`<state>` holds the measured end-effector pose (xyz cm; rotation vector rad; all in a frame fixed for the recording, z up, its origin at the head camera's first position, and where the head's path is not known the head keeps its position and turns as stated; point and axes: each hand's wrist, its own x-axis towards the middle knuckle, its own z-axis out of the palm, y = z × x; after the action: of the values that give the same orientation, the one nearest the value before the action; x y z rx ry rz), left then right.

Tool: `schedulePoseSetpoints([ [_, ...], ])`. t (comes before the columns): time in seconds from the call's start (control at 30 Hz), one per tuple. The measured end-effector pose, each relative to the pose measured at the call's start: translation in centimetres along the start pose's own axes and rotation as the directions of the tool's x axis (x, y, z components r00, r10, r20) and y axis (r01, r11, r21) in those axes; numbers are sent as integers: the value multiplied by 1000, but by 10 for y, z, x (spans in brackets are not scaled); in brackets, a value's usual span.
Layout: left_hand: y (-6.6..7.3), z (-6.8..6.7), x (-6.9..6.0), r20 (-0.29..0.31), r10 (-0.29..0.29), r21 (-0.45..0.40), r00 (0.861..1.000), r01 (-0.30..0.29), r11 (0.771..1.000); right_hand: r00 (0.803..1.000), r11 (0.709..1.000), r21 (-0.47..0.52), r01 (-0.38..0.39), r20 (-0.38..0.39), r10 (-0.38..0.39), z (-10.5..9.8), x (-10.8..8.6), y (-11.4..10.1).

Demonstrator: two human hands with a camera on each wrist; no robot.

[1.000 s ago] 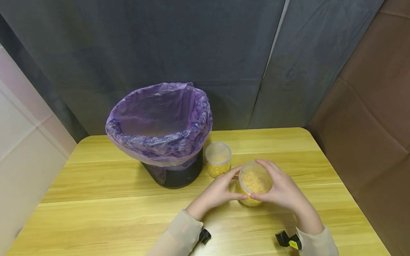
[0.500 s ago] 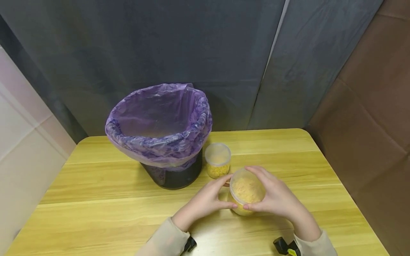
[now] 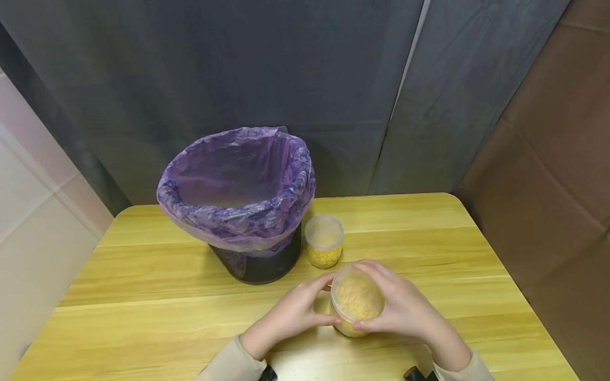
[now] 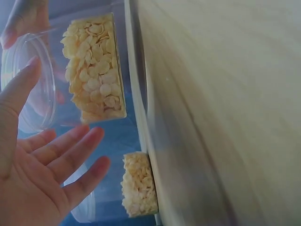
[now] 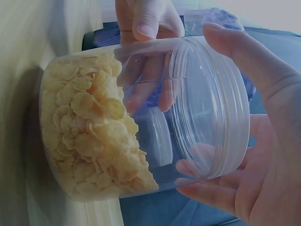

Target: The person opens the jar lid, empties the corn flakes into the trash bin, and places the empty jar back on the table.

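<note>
Two-handed handling of a flake container, with a small container and a bin nearby on the tabletop (image 3: 157, 328). The large clear container (image 3: 357, 299) is in front of the small container (image 3: 324, 257), between the 2 hands. The left hand (image 3: 290, 316) is part open, its thumb and fingers spread around the left side of the large container near the top; the right hand (image 3: 405, 302) is similarly bowed, its thumb and fingertips holding the opposite side at the rim. In the wrist views the large container appears to be held upright, with its base just above the tabletop. Pale yellow flakes (image 5: 89, 127) fill roughly its lower half, and a translucent lid (image 5: 237, 108) appears to be on. As for progress, the grasp seems complete and the lift begun; setting down and letting go remain undone. The small container, also partly filled, stands untouched beside the black bin (image 3: 267, 269). The bin's purple liner (image 3: 243, 222) is already fitted over its rim, and neither hand touches it. Whether anything lies at the bottom of the bin cannot be told.
</note>
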<state>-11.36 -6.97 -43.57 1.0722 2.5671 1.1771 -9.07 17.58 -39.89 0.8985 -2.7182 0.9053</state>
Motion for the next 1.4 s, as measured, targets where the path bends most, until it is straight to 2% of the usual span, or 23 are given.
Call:
schedulePoseSetpoints([
  [0.37, -1, -8, -15, -5, 8, 88, 1000, -8, 996, 998, 999, 11, 47, 47, -48, 8, 2, -6],
  [0.77, -10, -16, -25, 46, 6, 109, 999, -11, 994, 990, 998, 1, 59, 125, -58, 16, 7, -10],
  [1.07, -19, -12, -21, 98, -38, 30, 994, 35, 999, 985, 998, 25, 57, 163, -60, 18, 10, -7],
  [1.27, -21, -7, -16, 117, -19, -38, 993, 23, 999, 981, 997, 45, 60, 184, -67, 18, 14, -5],
  [1.4, -21, -3, -12, 130, -25, -77, 991, 35, 996, 977, 997, 61, 52, 203, -63, 18, 17, -3],
])
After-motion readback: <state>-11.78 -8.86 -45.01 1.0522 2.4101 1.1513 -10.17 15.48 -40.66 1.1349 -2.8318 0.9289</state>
